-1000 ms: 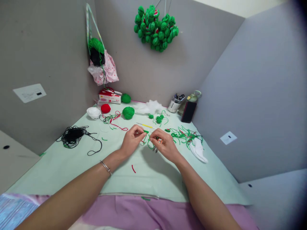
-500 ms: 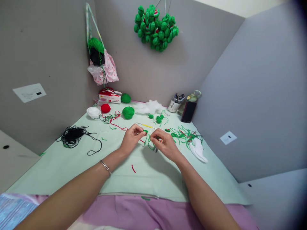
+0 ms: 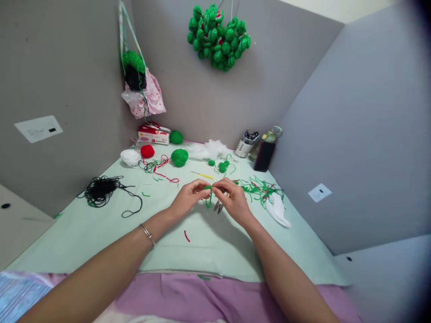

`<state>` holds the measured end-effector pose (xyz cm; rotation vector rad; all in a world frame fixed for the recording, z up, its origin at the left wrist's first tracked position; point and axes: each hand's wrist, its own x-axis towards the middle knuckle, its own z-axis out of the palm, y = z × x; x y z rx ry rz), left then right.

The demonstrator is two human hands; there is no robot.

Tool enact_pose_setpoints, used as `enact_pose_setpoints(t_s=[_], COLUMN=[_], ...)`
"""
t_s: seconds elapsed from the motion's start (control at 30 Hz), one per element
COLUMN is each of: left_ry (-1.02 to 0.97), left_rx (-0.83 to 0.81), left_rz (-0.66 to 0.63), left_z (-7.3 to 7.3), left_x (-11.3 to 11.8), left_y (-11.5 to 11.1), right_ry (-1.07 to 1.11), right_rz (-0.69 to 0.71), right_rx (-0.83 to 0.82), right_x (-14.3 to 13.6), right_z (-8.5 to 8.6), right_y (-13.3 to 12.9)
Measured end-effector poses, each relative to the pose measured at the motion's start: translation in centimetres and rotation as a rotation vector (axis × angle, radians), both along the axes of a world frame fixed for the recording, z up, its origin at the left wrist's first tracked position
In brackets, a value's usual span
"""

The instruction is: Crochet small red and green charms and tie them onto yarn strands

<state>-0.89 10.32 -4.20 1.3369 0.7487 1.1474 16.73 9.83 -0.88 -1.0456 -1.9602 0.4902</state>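
Note:
Between thumb and fingers, my left hand (image 3: 192, 195) pinches a small green crochet piece (image 3: 208, 188) with green yarn hanging below it. My right hand (image 3: 231, 195) is closed at the right edge of that piece, pinching its green yarn; whether a needle is also in those fingers I cannot make out. Under my right hand lies a pair of scissors (image 3: 218, 207), blades toward me, the handles mostly covered. Just beyond both hands is a yellow crochet hook (image 3: 205, 175). A short red yarn scrap (image 3: 186, 236) lies nearer to me.
Green yarn balls (image 3: 179, 157), a red ball (image 3: 147, 151) and white yarn (image 3: 130, 157) stand back left, black yarn (image 3: 103, 190) at left. White stuffing (image 3: 210, 150), small green balls (image 3: 222, 167), yarn scraps (image 3: 261, 189), a white cloth (image 3: 278, 211) and a phone (image 3: 265, 156) lie around.
My hands have come together: the right hand moved from below and beside the green piece up to its edge. The left hand shifted slightly right with the piece.

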Motion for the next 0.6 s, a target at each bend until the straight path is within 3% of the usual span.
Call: enact_pose_setpoints(t_s=[0.6], left_ry=[-0.053], left_rx=[0.032], left_rz=[0.056], left_z=[0.09], left_x=[0.06], left_y=[0.10], right_ry=[0.011], right_rz=[0.025], right_rx=[-0.010], right_x=[-0.21], right_z=[-0.16], right_y=[-0.06])
